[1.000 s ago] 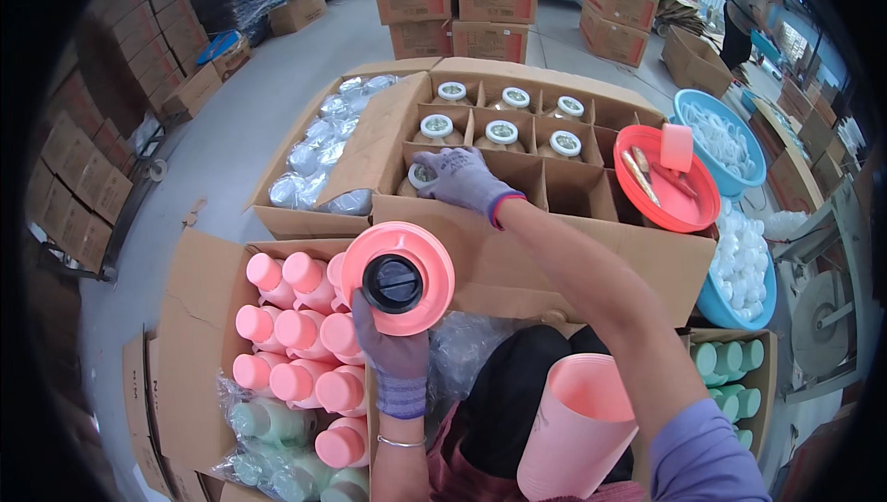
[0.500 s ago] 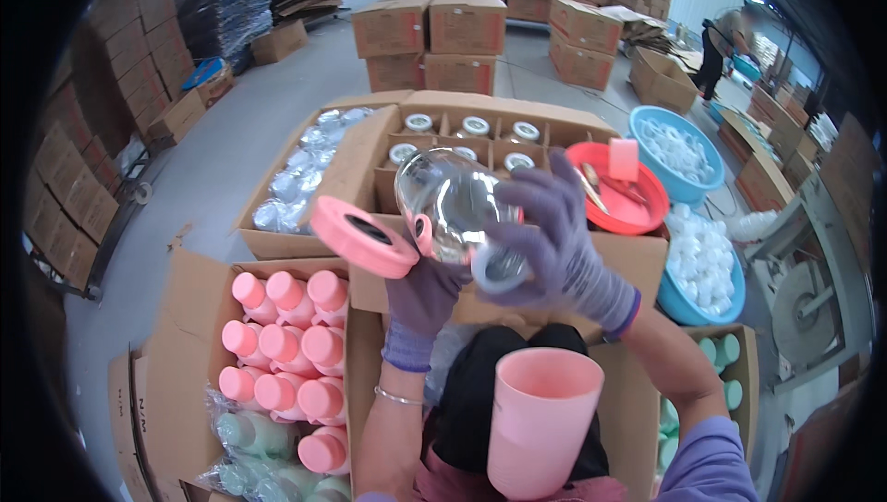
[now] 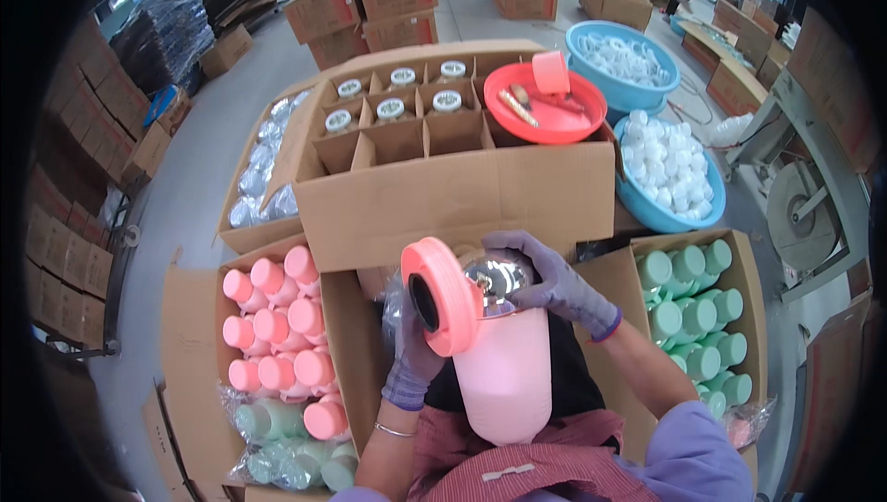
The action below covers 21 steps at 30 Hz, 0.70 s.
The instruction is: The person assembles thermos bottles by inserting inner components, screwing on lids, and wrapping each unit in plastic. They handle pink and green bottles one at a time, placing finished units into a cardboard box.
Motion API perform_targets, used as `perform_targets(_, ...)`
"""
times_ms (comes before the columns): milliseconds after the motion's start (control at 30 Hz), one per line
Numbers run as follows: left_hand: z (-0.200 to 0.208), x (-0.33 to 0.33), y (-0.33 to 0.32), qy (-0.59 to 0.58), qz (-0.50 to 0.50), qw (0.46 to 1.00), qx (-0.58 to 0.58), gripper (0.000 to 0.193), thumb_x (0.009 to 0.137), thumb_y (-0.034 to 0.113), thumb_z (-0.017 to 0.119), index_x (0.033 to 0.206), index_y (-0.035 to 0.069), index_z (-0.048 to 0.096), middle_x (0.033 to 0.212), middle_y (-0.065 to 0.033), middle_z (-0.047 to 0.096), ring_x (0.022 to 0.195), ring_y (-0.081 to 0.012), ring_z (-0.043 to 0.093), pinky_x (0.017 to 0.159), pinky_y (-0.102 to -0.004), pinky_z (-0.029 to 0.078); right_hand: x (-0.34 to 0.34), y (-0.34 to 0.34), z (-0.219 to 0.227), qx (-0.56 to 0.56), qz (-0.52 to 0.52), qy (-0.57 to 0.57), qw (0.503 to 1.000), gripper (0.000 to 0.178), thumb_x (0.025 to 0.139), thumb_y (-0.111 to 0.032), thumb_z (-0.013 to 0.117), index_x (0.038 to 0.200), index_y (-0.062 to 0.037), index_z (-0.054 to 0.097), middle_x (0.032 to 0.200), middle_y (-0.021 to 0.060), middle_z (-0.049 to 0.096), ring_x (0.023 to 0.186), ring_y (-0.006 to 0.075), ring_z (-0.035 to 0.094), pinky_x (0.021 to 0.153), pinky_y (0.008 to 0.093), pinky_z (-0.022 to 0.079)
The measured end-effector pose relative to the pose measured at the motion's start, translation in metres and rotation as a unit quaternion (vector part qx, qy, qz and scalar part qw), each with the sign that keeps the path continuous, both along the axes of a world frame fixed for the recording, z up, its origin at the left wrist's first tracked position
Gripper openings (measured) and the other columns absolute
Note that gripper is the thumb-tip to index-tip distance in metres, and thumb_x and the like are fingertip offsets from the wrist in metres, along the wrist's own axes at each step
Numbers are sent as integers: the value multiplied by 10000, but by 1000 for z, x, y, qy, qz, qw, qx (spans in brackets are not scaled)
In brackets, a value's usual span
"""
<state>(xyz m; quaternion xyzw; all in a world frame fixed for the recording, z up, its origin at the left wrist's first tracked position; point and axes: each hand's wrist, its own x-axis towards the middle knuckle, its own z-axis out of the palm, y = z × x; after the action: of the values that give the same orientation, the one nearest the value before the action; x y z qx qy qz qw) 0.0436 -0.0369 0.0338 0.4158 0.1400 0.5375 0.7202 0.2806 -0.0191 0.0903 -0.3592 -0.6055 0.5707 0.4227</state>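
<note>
A pink thermos body point(image 3: 506, 377) stands in my lap, tilted slightly. A silver mirrored glass liner point(image 3: 499, 280) sits partly down in its mouth. My right hand point(image 3: 559, 285), in a grey-purple glove, is closed over the liner's upper part, with its fingers wrapped across the shiny glass. In my gloved left hand point(image 3: 414, 362) is a pink round thermos top point(image 3: 445, 297) with a black disc in it, held beside the body's rim. The top hides part of the left fingers and of the liner.
Ahead stands a divided carton point(image 3: 457, 197) with white-capped liners. On it rests a red basin point(image 3: 545, 119) with tools and a pink cup. Pink bottles point(image 3: 273, 326) fill a left carton, green bottles point(image 3: 693, 308) a right one. Blue tubs point(image 3: 707, 211) hold white parts.
The silver liner has come down from the air into the pink body. Its pale ring is out of sight. My left hand has moved down, bringing the pink top beside the rim.
</note>
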Motion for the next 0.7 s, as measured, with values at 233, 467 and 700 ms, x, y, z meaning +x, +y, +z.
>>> perform_targets(233,6,-11,2,39,197,971,-133,576,892,35,666,1406,-17,409,1332,-122,564,1170,-211,590,992,-350,520,-2,21,12,-38,184,-223,957,280,922,-262,650,1079,-31,681,992,42,680,862,140,635,791,323,520)
perform_targets(467,34,-18,19,315,178,932,12,446,939,300,704,1232,-25,620,1226,-69,624,1096,-139,589,927,-284,486,-11,-2,0,96,-106,-248,958,286,957,-278,594,953,-2,671,885,125,663,815,195,649,745,346,515)
perform_targets(700,51,-7,32,367,-17,905,215,654,917,551,596,1187,-40,664,1192,-173,657,1168,-277,592,1057,-400,407,-8,-21,-30,1,-197,65,978,355,1071,-239,418,1221,29,594,1176,97,624,1115,136,567,1002,287,440)
